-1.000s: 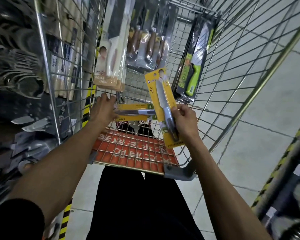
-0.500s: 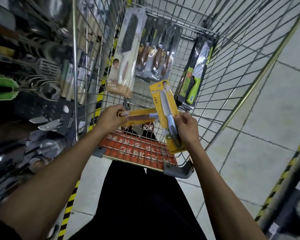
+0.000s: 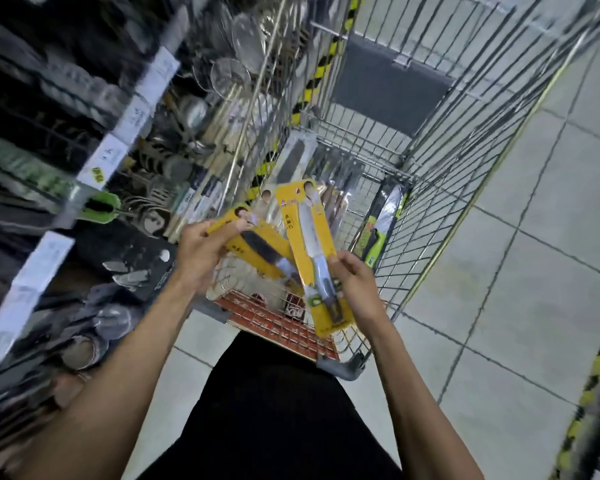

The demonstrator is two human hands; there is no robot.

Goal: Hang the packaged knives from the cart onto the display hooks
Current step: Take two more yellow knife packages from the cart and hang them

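Note:
My left hand (image 3: 201, 254) grips a yellow-carded knife (image 3: 257, 245) by its top end, tilted above the near end of the wire cart (image 3: 440, 188). My right hand (image 3: 355, 289) holds a second yellow-carded knife (image 3: 312, 247) by its lower edge, standing almost upright over the cart's red child seat (image 3: 274, 317). Deeper in the cart lie a green-handled knife pack (image 3: 378, 230), a pale cleaver pack (image 3: 293, 157) and a clear pack of wooden-handled knives (image 3: 333, 199). The display shelving (image 3: 66, 150) with hanging utensils is on the left, blurred.
White price tags (image 3: 122, 129) run along the shelf rails on the left. Metal strainers and ladles (image 3: 229, 74) hang beside the cart's left wall. Yellow-black tape (image 3: 596, 375) marks a shelf base at the right. Pale tiled floor (image 3: 520, 271) lies right of the cart.
Both hands have lifted their yellow knife packs up out of the cart. My view has swung left toward the shelving, with motion blur.

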